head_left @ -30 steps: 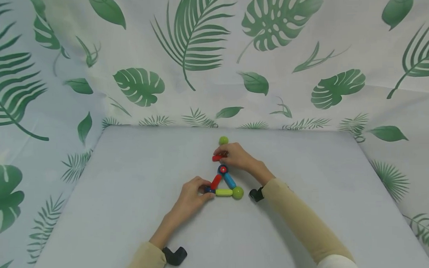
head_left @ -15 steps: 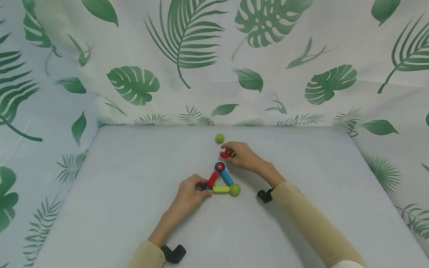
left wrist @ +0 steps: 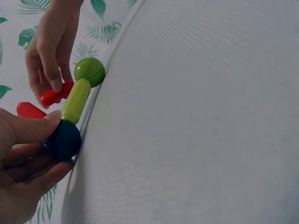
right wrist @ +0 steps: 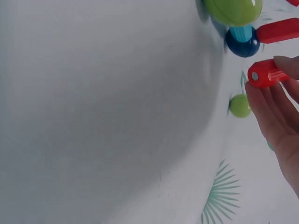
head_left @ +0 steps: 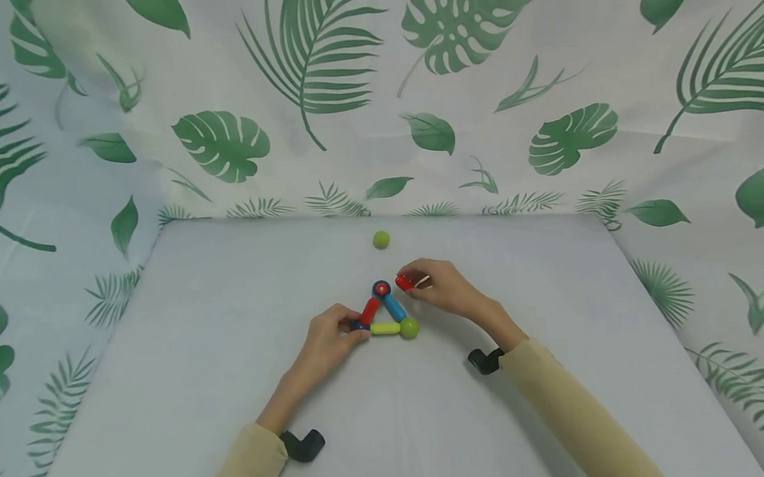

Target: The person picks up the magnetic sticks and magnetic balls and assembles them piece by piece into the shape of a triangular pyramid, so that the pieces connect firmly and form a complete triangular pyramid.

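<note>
A triangle of magnetic rods and balls lies on the table. It has a red rod [head_left: 370,310], a blue rod [head_left: 394,307], a yellow-green rod [head_left: 385,328], a green ball [head_left: 409,327] and a dark blue ball [head_left: 377,294] at the far corner, with a round red piece on top. My left hand [head_left: 325,339] pinches the other dark blue ball [left wrist: 63,141] at the left corner. Just right of the far corner, my right hand [head_left: 443,287] holds a loose red magnetic rod [right wrist: 262,73] between thumb and fingers, its metal end bare and apart from the triangle.
A single green ball [head_left: 380,239] sits beyond the triangle, near the back of the white table [head_left: 244,271]. Leaf-printed cloth [head_left: 347,148] hangs behind and at both sides. A black wrist device [head_left: 303,446] sits on each arm.
My right hand has drawn the loose red rod away from beside the lone green ball, rightward and nearer to me, turning it. My left hand keeps its pinch. The head view has shifted slightly.
</note>
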`<action>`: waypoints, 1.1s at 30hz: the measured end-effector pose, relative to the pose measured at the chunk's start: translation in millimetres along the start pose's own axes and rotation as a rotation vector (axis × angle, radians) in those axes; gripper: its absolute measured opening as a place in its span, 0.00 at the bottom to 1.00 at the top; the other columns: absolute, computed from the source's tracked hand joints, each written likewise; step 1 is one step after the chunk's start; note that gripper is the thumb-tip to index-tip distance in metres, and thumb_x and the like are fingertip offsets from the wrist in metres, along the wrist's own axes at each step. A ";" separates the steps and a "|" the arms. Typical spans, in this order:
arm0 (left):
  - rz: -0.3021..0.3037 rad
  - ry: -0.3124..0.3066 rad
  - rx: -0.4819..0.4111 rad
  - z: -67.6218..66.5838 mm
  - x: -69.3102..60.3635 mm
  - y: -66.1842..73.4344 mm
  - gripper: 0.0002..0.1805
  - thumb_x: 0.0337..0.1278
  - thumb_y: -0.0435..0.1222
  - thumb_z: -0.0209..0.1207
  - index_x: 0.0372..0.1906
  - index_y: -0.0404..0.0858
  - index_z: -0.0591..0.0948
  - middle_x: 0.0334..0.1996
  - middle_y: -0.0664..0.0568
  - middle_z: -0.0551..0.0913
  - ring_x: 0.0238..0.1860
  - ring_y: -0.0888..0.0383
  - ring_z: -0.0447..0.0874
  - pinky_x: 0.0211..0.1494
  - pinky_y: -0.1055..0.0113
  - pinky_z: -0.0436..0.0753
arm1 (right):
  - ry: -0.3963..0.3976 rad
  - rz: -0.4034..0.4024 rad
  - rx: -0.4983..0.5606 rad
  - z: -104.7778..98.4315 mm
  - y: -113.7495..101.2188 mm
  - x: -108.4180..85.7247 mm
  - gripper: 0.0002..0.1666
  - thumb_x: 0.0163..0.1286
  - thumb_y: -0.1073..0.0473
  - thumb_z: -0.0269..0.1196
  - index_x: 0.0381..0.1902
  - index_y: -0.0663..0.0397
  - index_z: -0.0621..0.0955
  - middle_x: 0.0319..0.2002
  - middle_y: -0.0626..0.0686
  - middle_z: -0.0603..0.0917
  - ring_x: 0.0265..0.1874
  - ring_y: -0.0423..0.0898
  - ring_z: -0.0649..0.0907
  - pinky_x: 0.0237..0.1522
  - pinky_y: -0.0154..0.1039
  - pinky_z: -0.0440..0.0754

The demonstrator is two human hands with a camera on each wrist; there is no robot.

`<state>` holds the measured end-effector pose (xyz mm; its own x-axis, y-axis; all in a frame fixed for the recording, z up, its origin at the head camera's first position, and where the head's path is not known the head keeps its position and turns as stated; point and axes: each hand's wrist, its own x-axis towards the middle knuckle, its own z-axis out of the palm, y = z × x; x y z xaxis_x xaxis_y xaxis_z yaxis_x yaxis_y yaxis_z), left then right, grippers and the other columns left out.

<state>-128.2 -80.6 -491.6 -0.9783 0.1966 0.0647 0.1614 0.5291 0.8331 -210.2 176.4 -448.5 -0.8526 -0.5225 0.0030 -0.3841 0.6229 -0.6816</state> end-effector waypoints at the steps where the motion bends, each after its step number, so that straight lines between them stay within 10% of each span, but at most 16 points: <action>1: 0.000 0.000 0.001 -0.1 0.2 0.0 0.17 0.52 0.32 0.75 0.47 0.34 0.85 0.39 0.49 0.87 0.40 0.58 0.85 0.44 0.66 0.83 | -0.002 0.002 0.009 0.2 -0.4 -2.1 0.20 0.67 0.69 0.68 0.57 0.61 0.83 0.50 0.56 0.88 0.50 0.51 0.87 0.53 0.45 0.87; 33: 0.026 0.007 -0.037 -0.7 2.1 -0.8 0.14 0.50 0.30 0.75 0.43 0.35 0.86 0.37 0.51 0.86 0.38 0.57 0.88 0.45 0.67 0.84 | -0.034 -0.092 0.122 20.1 -22.9 -26.3 0.18 0.66 0.71 0.68 0.54 0.59 0.83 0.49 0.55 0.88 0.47 0.49 0.87 0.51 0.40 0.87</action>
<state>-130.4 -81.1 -491.8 -0.9748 0.2041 0.0903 0.1821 0.4933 0.8506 -171.9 164.2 -447.6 -0.8025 -0.5949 0.0462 -0.4124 0.4971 -0.7634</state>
